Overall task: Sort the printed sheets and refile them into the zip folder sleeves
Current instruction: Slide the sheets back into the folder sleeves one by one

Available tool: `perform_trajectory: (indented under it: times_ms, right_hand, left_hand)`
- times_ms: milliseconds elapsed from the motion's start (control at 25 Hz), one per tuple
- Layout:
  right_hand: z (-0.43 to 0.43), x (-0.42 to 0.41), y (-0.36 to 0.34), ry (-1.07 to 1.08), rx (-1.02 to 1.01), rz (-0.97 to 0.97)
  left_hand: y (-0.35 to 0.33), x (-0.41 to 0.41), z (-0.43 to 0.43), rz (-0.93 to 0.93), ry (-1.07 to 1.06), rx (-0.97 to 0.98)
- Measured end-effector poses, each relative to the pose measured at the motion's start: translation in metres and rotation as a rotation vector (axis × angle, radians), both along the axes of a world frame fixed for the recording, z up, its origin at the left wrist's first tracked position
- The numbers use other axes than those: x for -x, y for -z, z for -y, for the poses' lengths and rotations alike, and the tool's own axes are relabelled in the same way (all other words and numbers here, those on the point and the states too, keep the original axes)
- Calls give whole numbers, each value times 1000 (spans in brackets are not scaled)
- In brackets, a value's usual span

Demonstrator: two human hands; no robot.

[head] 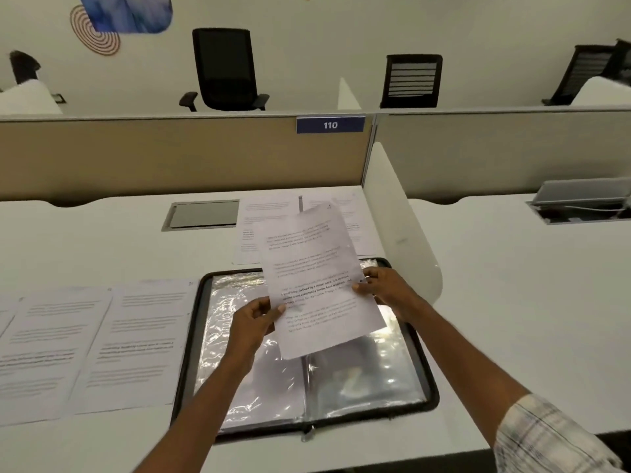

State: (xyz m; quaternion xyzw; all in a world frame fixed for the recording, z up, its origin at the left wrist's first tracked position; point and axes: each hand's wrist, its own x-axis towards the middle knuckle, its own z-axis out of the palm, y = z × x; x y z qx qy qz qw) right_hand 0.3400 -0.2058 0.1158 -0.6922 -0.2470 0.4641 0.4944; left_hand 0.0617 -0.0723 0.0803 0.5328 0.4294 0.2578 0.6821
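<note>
A black zip folder (pixel 191 339) lies open on the white desk, its clear plastic sleeves (pixel 358 373) shining under the light. Above it I hold one printed sheet (pixel 317 268), tilted with its top leaning away. My left hand (pixel 252 322) pinches the sheet's left edge. My right hand (pixel 382 290) grips its right edge. More printed sheets (pixel 136 339) lie flat in a row to the left of the folder. Two others (pixel 269 216) rest beyond the folder's far edge, partly hidden by the held sheet.
A white divider panel (pixel 403 220) stands just right of the folder. A grey cable hatch (pixel 201 215) is set in the desk behind it. A beige partition (pixel 170 155) labelled 110 closes the back; office chairs (pixel 225 70) stand beyond.
</note>
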Motion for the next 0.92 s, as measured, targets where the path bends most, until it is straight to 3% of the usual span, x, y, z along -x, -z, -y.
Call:
perform_trajectory:
  times_ms: [360, 480, 600, 680, 800, 920]
  right_hand:
    - [-16, -16, 8, 19, -7, -54]
    - [-30, -22, 11, 84, -38, -41]
    - [-47, -40, 9, 159, -79, -53]
    - [-60, -55, 7, 191, -125, -100]
    - [-82, -75, 8, 286, -201, -139]
    - [-101, -89, 16, 389, -212, -198]
  left_hand:
    - [11, -20, -33, -72, 79, -98]
    - [19, -29, -54, -9, 52, 34]
    - [30, -38, -57, 81, -106, 260]
    - [42, -45, -41, 27, -171, 315]
    - [59, -68, 3, -197, -25, -138]
    - [78, -106, 34, -299, 168, -621]
